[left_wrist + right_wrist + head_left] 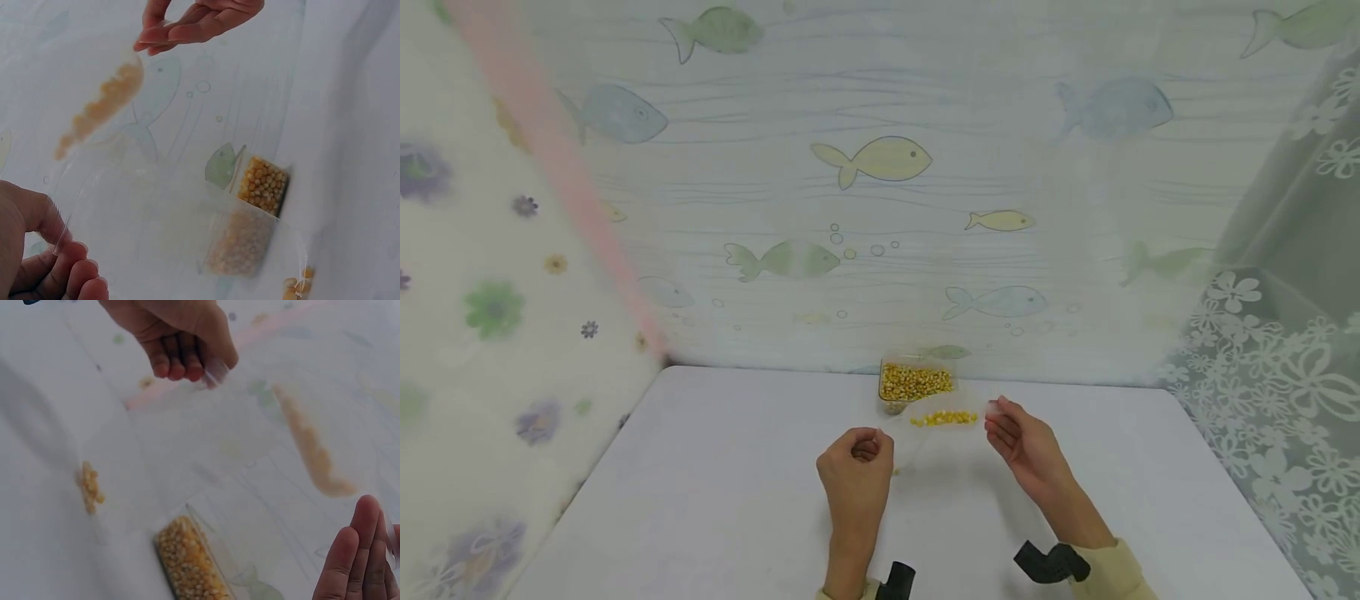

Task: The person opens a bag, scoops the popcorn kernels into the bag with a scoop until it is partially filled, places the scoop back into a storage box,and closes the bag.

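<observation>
Both hands stretch a clear plastic bag (150, 200) between them above the table. My left hand (856, 468) pinches one edge of it between thumb and fingertips. At the other side, my right hand (1024, 442) grips the plastic between thumb and fingers. A row of yellow corn kernels (943, 418) lies along a fold of the bag near the right hand, blurred through the film in both wrist views. A few more kernels (90, 487) gather by the bag's lower edge. Behind the bag stands a clear box (886, 406) filled with corn kernels, partly veiled by the plastic in the left wrist view.
The white table (722, 483) ends at the back against a fish-patterned cloth (760, 200). A flowered cloth (467, 358) hangs on the left, and a lace curtain (1285, 358) on the right. The box sits close to the table's back edge.
</observation>
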### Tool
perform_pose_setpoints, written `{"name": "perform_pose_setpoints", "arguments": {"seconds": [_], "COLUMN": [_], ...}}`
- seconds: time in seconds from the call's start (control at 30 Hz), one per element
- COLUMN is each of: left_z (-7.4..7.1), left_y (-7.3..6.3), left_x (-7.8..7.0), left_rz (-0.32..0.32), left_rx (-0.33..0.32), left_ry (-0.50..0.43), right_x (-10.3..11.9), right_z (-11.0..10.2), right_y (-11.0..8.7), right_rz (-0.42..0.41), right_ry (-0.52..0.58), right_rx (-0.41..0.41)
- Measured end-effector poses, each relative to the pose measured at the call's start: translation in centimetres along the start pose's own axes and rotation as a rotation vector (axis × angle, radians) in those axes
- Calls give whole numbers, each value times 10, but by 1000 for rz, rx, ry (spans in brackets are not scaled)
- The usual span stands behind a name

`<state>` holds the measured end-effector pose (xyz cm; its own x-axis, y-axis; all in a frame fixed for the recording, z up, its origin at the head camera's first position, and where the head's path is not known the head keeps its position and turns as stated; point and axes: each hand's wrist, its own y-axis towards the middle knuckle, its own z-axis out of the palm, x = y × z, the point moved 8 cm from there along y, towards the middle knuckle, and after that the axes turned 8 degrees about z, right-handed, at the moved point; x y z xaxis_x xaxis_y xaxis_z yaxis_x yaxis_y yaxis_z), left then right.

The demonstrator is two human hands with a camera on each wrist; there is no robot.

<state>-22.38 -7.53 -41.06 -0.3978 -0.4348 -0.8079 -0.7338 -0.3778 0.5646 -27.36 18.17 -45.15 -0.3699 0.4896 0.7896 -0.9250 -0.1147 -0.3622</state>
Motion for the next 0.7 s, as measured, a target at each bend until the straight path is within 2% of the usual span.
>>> {"name": "perform_pose_setpoints", "arguments": {"seconds": [0.17,0.43,0.7], "left_z": [1,6,7], "left_y": [0,0,0], "left_x": [1,2,-2], "left_rz": [-18,-35,-10], "left_rx": [17,71,76], "left_ry": [-8,-25,-30], "right_x": [0,-3,7], "right_z": [-1,-8,-4], "right_y": [-2,-5,-13], "right_rz": [-26,-18,-125], "right_ry": [-37,-103,-198], "right_rx": [2,-102,-151]}}
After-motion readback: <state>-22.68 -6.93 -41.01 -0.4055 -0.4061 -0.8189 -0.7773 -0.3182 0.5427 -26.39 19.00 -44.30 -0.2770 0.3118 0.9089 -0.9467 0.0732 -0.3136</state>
